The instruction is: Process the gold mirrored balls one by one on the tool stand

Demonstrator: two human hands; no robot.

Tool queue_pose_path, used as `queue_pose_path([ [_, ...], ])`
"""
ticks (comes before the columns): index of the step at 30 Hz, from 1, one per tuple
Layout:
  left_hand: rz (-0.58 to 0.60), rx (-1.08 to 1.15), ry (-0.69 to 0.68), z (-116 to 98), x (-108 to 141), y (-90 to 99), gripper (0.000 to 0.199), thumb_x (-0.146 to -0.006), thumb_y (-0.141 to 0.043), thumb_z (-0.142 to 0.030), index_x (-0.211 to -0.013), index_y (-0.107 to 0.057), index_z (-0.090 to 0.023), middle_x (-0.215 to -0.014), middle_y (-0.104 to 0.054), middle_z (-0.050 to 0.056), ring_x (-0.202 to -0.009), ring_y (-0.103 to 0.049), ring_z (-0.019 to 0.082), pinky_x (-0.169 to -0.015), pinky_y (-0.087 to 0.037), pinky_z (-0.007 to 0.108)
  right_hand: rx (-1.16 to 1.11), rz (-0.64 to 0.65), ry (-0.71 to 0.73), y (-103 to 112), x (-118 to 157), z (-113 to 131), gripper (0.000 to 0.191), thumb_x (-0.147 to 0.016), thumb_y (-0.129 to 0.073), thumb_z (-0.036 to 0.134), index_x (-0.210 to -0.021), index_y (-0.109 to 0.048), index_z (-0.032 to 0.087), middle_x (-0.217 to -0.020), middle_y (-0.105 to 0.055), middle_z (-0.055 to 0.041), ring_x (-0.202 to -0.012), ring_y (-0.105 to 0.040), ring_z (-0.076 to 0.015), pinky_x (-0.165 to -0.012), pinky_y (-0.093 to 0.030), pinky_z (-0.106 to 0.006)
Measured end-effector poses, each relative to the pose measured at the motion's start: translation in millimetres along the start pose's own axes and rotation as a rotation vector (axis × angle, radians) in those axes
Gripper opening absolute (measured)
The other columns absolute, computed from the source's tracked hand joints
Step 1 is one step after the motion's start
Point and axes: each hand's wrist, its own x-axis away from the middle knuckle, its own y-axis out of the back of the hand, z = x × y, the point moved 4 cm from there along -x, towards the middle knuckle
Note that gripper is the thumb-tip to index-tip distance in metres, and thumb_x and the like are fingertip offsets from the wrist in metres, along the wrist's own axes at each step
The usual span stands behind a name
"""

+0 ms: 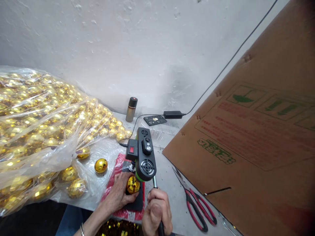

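Observation:
My left hand (120, 191) is closed around a gold mirrored ball (133, 184) on the black base of a small machine (146, 154). The ball sits beneath the front end of the machine's black head. Below and right of it, my right hand (157, 211) is wrapped round the dark grip of the machine's metal lever (155, 182). The red switch (131, 149) is on a box at the machine's left side. Red plastic (112, 186) lies under the base. A loose gold ball (100, 166) rests on the table to the left.
A clear bag of gold balls (44, 114) fills the left. Behind the machine stand a dark-capped bottle (131, 109), a phone-like black object (155, 120) and a power adapter (173, 114). Red-handled scissors (194, 203) lie beside a large cardboard box (246, 141) at right.

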Motion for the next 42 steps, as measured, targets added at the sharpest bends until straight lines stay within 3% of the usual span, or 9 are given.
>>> queue_pose_path([
  [14,-0.015,0.010,0.005,0.5,0.4,-1.7,0.045,-0.076,-0.082,-0.028,-0.118,-0.067,-0.023,-0.115,-0.071,0.009,-0.111,-0.063,0.035,-0.102,-0.052,0.049,-0.024,0.022,-0.005,0.9,-1.7,-1.5,0.039,-0.116,-0.045,0.027,-0.078,-0.051,0.024,-0.076,-0.057,0.0044,-0.063,-0.053,-0.0115,-0.068,-0.048,-0.029],
  [21,-0.004,0.023,0.000,-4.8,0.0,2.1,0.044,-0.078,-0.080,-0.026,-0.120,-0.067,-0.023,-0.116,-0.072,0.008,-0.112,-0.062,0.035,-0.103,-0.052,0.050,0.000,0.012,0.051,-0.1,-3.4,-1.0,0.040,-0.117,-0.044,0.026,-0.077,-0.049,0.024,-0.076,-0.057,0.0065,-0.063,-0.053,-0.0102,-0.091,-0.054,-0.030],
  [32,0.024,0.010,0.026,-4.0,-0.5,0.4,0.047,-0.078,-0.082,-0.026,-0.122,-0.067,-0.022,-0.119,-0.072,0.010,-0.114,-0.062,0.035,-0.105,-0.051,0.050,0.020,0.006,0.068,2.4,-2.9,-5.9,0.041,-0.115,-0.042,0.022,-0.074,-0.047,0.025,-0.071,-0.055,0.0061,-0.060,-0.051,-0.0121,-0.089,-0.054,-0.030],
  [42,0.062,0.022,0.046,-3.3,0.0,-3.6,0.051,-0.080,-0.082,-0.027,-0.128,-0.066,-0.021,-0.126,-0.071,0.011,-0.118,-0.061,0.036,-0.108,-0.049,0.052,0.075,-0.033,0.060,1.3,33.7,-25.1,0.040,-0.114,-0.044,0.022,-0.075,-0.053,0.025,-0.077,-0.063,0.0030,-0.066,-0.058,-0.0145,-0.094,-0.054,-0.037],
])
